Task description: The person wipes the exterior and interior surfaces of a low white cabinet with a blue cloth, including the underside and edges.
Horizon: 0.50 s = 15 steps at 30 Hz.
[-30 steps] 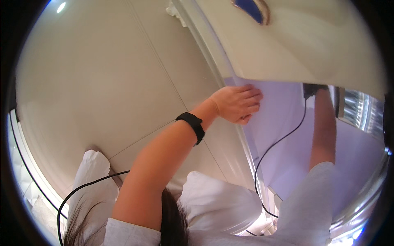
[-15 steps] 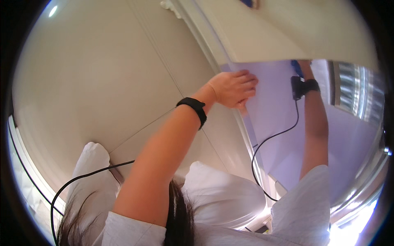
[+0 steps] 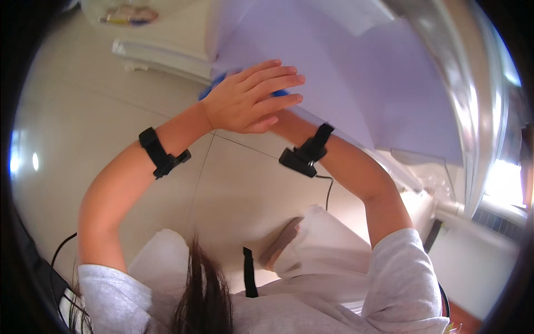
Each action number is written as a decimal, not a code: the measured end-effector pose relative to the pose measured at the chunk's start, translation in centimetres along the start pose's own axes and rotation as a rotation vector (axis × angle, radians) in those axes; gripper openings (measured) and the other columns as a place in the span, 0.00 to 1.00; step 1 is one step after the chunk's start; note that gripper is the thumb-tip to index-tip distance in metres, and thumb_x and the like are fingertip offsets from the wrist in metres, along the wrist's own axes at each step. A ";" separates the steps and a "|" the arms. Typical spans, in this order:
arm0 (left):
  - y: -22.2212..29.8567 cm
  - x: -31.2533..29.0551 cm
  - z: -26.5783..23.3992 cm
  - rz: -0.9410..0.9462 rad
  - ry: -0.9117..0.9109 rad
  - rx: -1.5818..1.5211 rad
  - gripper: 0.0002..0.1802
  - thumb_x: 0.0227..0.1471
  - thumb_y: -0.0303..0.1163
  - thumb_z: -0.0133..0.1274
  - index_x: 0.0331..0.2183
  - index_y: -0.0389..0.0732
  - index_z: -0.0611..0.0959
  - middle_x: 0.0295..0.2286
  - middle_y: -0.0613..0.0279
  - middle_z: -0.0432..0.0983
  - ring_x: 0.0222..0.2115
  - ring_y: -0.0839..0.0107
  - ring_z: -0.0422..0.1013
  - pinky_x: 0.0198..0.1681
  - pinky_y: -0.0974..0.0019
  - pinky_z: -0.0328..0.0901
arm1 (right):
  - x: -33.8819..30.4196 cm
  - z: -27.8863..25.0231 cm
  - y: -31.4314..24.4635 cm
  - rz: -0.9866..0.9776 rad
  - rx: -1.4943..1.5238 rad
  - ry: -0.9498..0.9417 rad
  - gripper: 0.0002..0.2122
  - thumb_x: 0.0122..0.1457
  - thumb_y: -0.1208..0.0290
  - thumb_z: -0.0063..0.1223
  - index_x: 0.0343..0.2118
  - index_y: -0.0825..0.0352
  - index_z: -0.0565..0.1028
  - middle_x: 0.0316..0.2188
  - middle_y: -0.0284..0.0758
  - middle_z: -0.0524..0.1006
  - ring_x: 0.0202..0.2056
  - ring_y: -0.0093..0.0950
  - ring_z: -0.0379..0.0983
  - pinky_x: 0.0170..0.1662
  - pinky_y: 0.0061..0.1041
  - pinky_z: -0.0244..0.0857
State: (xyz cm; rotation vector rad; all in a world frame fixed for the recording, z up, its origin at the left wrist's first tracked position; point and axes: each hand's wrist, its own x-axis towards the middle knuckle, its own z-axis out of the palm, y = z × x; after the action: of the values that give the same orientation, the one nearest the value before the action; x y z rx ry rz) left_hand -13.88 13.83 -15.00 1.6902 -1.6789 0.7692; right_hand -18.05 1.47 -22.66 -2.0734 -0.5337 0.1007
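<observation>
My left hand [image 3: 247, 100] reaches forward with its fingers stretched out and slightly spread, the back of the hand toward me; nothing shows in it. It crosses in front of my right hand [image 3: 280, 121], whose fingers are mostly hidden behind it. Blue material that looks like a cloth [image 3: 207, 91] peeks out on both sides of the left hand, by the right hand. Both lie near the lower left edge of a smooth pale lavender panel [image 3: 334, 67]. Whether the cloth touches the panel I cannot tell. Black straps with small devices circle both forearms.
Below lies a beige tiled floor [image 3: 233, 172]. A white ledge [image 3: 167, 61] runs at the far left of the panel, and a shiny curved edge [image 3: 473, 83] bounds it on the right. A black cable [image 3: 329, 192] hangs from the right wrist device [image 3: 298, 161].
The view has turned. My right hand has come leftward with the blue cloth, from far right to behind my left hand. My left hand's fingers, loosely curled before, are now straighter.
</observation>
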 end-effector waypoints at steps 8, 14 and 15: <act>-2.5 -3.1 -1.2 -0.451 -0.113 0.015 0.17 0.41 0.26 0.46 0.39 0.41 0.69 0.42 0.58 0.64 0.43 0.59 0.62 0.44 0.61 0.59 | -5.1 -11.4 -4.2 -0.126 -0.575 0.087 0.23 0.32 0.82 0.43 0.36 0.55 0.73 0.40 0.39 0.67 0.40 0.38 0.60 0.42 0.34 0.54; -1.9 -7.3 1.4 -0.623 -0.129 0.129 0.15 0.41 0.24 0.45 0.37 0.41 0.68 0.40 0.60 0.64 0.41 0.60 0.62 0.42 0.62 0.60 | -14.7 -19.7 4.0 0.698 -0.486 0.583 0.25 0.46 0.62 0.45 0.51 0.52 0.60 0.52 0.42 0.53 0.53 0.42 0.48 0.54 0.39 0.42; -1.5 -7.1 1.4 -0.632 -0.120 0.102 0.16 0.41 0.24 0.45 0.37 0.41 0.68 0.40 0.60 0.64 0.41 0.61 0.62 0.42 0.62 0.61 | -16.1 -19.1 6.9 0.785 -0.680 0.586 0.27 0.46 0.58 0.46 0.52 0.52 0.58 0.54 0.42 0.51 0.54 0.43 0.46 0.54 0.42 0.40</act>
State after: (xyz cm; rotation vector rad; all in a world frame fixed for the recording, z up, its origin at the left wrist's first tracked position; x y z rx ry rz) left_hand -12.51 17.26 -21.44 2.2051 -1.0734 0.4557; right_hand -24.96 -23.37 -20.33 -2.6951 0.7163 -0.2651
